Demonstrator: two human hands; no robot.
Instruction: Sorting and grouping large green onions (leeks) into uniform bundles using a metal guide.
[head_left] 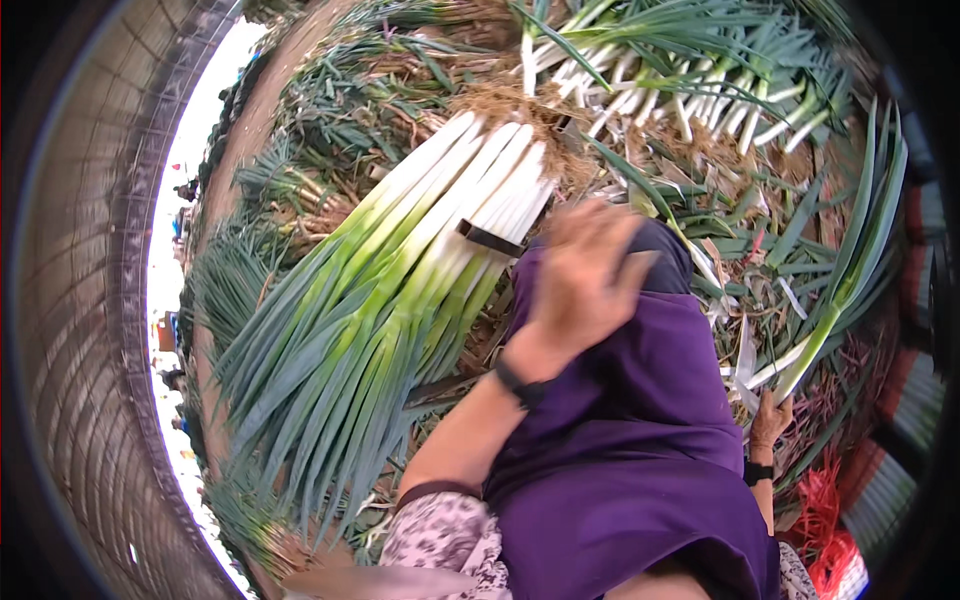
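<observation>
My left hand (592,265) is raised over my purple apron (625,400), slightly blurred, its thumb apart from the fingers and no object visible in it. Beside it on the left lies a large bundle of leeks (400,260), white ends and roots toward the far side, green leaves toward me. A dark flat bar (489,239) stands against the bundle's right edge. Low on the right, my right hand (770,418) is closed around the white lower ends of a couple of leeks (815,345), their leaves pointing away from me. A pale strip of leaf (745,360) hangs beside that hand.
More leeks (700,90) lie in a row at the far right. Untrimmed leeks (390,70) are heaped at the far left. Stripped leaves (760,250) litter the ground on the right. Red plastic string (825,535) is bunched at the lower right. A curved mesh-like wall (95,300) rises on the left.
</observation>
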